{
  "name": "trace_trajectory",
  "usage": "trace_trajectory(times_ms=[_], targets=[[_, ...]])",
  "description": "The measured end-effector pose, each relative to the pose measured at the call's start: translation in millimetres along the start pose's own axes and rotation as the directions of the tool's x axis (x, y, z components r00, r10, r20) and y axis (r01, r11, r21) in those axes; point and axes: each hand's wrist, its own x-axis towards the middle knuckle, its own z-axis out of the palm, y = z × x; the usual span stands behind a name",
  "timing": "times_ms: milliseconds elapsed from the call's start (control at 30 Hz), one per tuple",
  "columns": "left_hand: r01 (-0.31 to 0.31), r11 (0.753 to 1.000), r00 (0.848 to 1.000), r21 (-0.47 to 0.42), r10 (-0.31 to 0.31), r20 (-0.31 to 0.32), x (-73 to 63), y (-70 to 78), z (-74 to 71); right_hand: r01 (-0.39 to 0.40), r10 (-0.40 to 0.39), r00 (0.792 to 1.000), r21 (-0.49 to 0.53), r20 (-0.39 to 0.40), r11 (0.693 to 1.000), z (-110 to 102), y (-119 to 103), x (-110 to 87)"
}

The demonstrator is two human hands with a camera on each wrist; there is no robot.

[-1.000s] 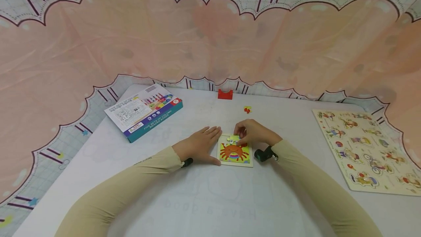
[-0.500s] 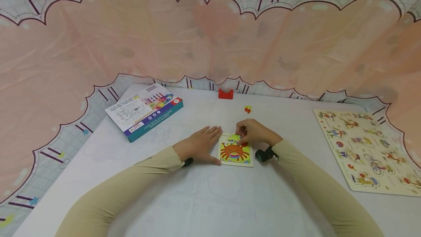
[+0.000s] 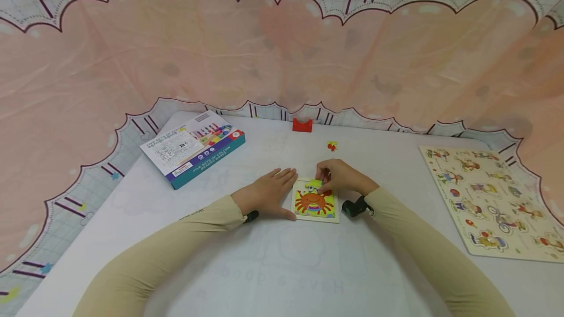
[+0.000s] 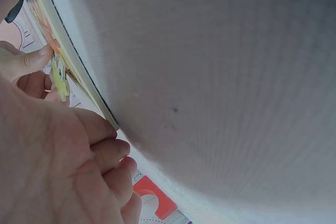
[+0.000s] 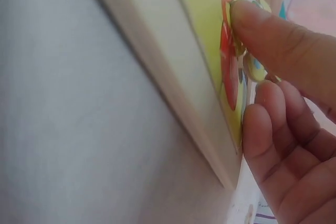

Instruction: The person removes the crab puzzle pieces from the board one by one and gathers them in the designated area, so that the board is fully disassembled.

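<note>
A small framed crab jigsaw puzzle [image 3: 315, 203] lies on the white table in the head view. My left hand [image 3: 270, 194] rests along its left side, fingers extended, with the thumb at the near corner and fingertips at the far one. Over the puzzle's top edge, my right hand [image 3: 341, 176] pinches a yellow puzzle piece [image 3: 314, 185] printed with the crab's eyes. In the left wrist view that piece [image 4: 61, 82] stands tilted off the board below the right thumb. The right wrist view shows the thumb and fingers around the piece [image 5: 254, 69], close over the red claw.
Beyond the right hand lies a loose yellow and red puzzle piece [image 3: 332, 146]. A red notched block [image 3: 302, 125] stands at the table's back edge. At the back left is a bead-set box [image 3: 194, 150]; a large wooden picture board [image 3: 489, 199] lies on the right.
The yellow piece has turned slightly in the right hand's pinch, and its printed eyes show more plainly. The right hand shifted a touch; the left hand stayed in place.
</note>
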Motion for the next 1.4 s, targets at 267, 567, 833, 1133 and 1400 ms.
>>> trace_trajectory(times_ms=[267, 567, 833, 1133, 1400], targets=[[0.011, 1.0, 1.0, 0.002, -0.011, 0.008, 0.1, 0.2, -0.3, -0.007, 0.008, 1.0, -0.046, 0.019, 0.999, 0.8, -0.6, 2.2], [0.006, 1.0, 1.0, 0.008, -0.006, 0.006, 0.8, -0.9, 0.5, 0.015, -0.011, 0.999, -0.087, 0.037, 0.996, 1.9, -4.8, 7.5], [0.008, 1.0, 1.0, 0.004, -0.008, 0.003, 1.0, -1.1, 0.9, -0.005, 0.007, 0.999, -0.039, 0.047, 0.999, 1.0, -4.9, 7.7], [0.008, 1.0, 1.0, 0.002, -0.008, -0.001, 1.2, -1.2, 1.2, -0.01, 0.011, 0.999, -0.03, 0.033, 1.0, 1.5, -4.5, 7.1], [0.011, 1.0, 1.0, 0.001, -0.011, 0.008, 0.6, 0.4, -0.8, -0.009, 0.009, 1.0, -0.014, 0.012, 1.0, 2.3, -3.0, 4.1]])
